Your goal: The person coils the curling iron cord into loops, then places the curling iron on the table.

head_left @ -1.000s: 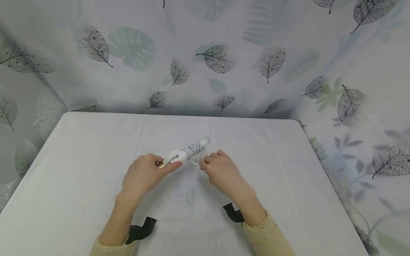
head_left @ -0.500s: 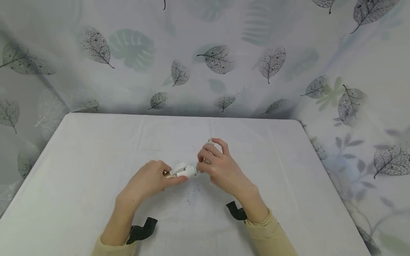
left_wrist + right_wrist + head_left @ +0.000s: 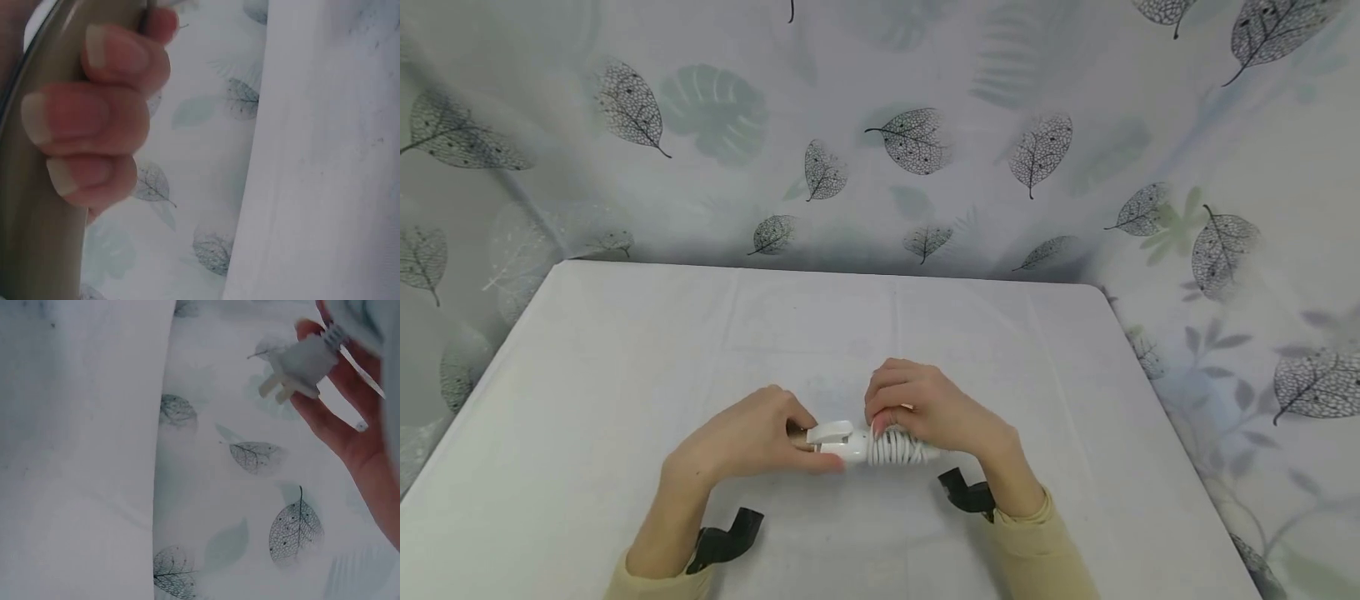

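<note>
My left hand (image 3: 756, 433) grips the gold-brown barrel (image 3: 37, 187) of a curling iron, its fingers curled round it in the left wrist view. The white handle (image 3: 850, 447) and clamp lever (image 3: 829, 432) point right from that hand, lying roughly level. Several turns of white power cord (image 3: 898, 450) are wound round the handle. At these turns my right hand (image 3: 925, 404) pinches the cord, thumb down against it. A white two-pin plug (image 3: 303, 365) shows in front of the right fingers in the right wrist view.
A white-covered table (image 3: 647, 333) lies under both hands. Behind it and along the sides hangs a leaf-patterned cloth (image 3: 917, 200). Black straps (image 3: 727, 537) stick out at both wrists, by the yellowish sleeves.
The curling iron has swung from slanting up to nearly level and come closer. My right hand has passed over the handle's end and down to the wound cord.
</note>
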A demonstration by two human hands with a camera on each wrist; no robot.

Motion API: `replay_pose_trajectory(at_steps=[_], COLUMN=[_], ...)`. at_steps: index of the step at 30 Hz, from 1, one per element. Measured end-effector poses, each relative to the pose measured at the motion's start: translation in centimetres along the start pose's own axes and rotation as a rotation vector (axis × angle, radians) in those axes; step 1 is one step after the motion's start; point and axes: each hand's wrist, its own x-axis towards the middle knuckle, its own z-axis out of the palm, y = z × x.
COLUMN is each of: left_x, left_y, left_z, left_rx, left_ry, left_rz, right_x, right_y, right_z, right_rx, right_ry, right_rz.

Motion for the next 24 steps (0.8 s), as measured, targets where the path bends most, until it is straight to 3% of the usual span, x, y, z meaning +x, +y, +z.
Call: replay_pose_trajectory(at_steps=[3,6,11,15,17,24], left_x=[0.0,-0.1,-0.3,-0.3,-0.3,-0.3], left_y=[0.4,0.8,1.0,0.8,0.8,0.7], left_z=[0.2,0.2,-0.2,-0.6,-0.6,-0.7], left_rx=[-0.041,-0.099,-0.201,-0.177,-0.163,-0.178], left_ry=[-0.019,-0.013,0.072,0.196,0.243,0.285], left_rz=[0.08,0.162,0.242,0.217,0.187,0.065], right_x=[-0.4,-0.6,0.0,0.8,1.1,1.1], right_y=[0.3,0.6,0.4,-0.3,-0.5,-0.2], right_z=[-0.4,-0.5,-0.3,-0.1,0.2,2.0], right_rx=[0.241,0.4,0.534,0.501,0.462,0.446], right_ry=[-0.065,-0.1,-0.008,0.116,0.165,0.283], right_rz=[0.044,0.077,0.076,0.05,0.081,0.341])
